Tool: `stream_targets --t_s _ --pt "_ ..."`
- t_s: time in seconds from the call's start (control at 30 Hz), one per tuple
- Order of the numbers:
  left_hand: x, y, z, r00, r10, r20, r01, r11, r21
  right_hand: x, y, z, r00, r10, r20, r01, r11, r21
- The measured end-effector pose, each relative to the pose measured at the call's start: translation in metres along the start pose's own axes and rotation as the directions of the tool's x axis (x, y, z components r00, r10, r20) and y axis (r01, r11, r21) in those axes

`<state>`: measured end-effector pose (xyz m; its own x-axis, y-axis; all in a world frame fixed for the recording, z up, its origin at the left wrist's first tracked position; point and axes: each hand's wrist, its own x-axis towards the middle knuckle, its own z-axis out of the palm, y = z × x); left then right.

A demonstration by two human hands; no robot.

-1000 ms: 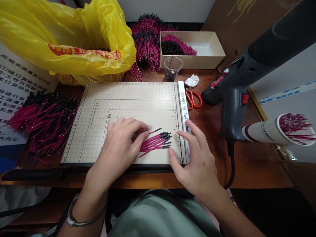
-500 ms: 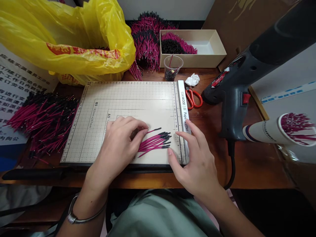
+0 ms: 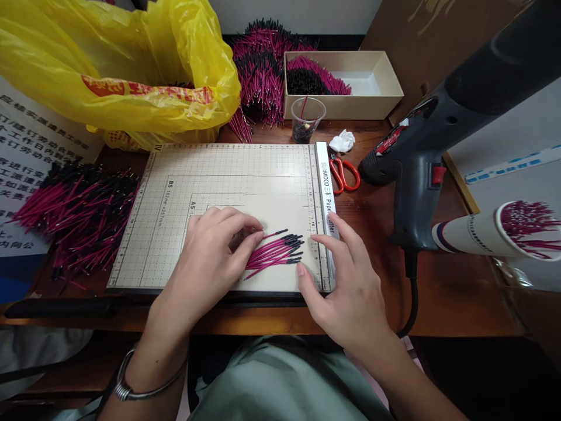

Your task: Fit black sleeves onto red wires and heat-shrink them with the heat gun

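My left hand [image 3: 221, 242] rests over the gridded paper cutter board [image 3: 245, 164], thumb and forefinger pinched together around the end of a single magenta wire [image 3: 275, 233] with a black tip. Below that wire, a loose fan of magenta wires [image 3: 272, 253] lies on the board, black ends toward the right; their left ends are hidden under my left hand. My right hand [image 3: 348, 278] is open, fingers spread and curved, at the board's right edge. Its thumb and forefinger are close to the black ends, and nothing shows between them.
A yellow plastic bag [image 3: 162, 111], wire bundles [image 3: 87, 216], a cardboard box [image 3: 350, 108] and a plastic cup [image 3: 302, 131] surround the board. Red-handled scissors [image 3: 348, 175], crumpled tissue [image 3: 342, 141], a heat gun [image 3: 416, 158] and a paper cup [image 3: 468, 233] of wires are at right.
The black tip of the pinched wire has shifted very slightly down and right. Both hands stay almost in the same place.
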<state>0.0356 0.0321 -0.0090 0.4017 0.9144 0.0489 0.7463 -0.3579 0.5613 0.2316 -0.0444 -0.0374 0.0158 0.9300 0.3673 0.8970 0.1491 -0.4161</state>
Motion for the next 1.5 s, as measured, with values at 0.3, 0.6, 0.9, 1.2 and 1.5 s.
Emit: stream_targets --t_s 0.3,0.6,0.9,1.2,1.5 --pt "0.009 0.007 -0.002 0.996 0.022 0.087 -0.039 0.979 0.199 -0.001 0.001 0.001 1.000 0.010 0.016 -0.011 1.000 0.018" --pt "-0.019 0.037 -0.012 0.994 -0.081 -0.069 0.053 0.942 -0.332 0.017 -0.025 -0.032 0.969 0.244 0.034 -0.214 0.764 0.609" --pt "-0.037 0.054 -0.003 0.971 -0.212 -0.114 0.134 0.869 -0.477 0.029 -0.040 -0.034 0.929 0.300 0.216 -0.341 0.468 0.815" --pt "-0.041 0.055 -0.001 0.986 -0.118 -0.118 0.039 0.848 -0.529 0.028 -0.041 -0.040 0.964 0.227 0.139 -0.241 0.526 0.816" --pt "-0.044 0.048 -0.001 0.987 0.002 -0.160 -0.089 0.839 -0.536 0.029 -0.040 -0.046 0.999 0.045 -0.007 -0.020 0.575 0.818"
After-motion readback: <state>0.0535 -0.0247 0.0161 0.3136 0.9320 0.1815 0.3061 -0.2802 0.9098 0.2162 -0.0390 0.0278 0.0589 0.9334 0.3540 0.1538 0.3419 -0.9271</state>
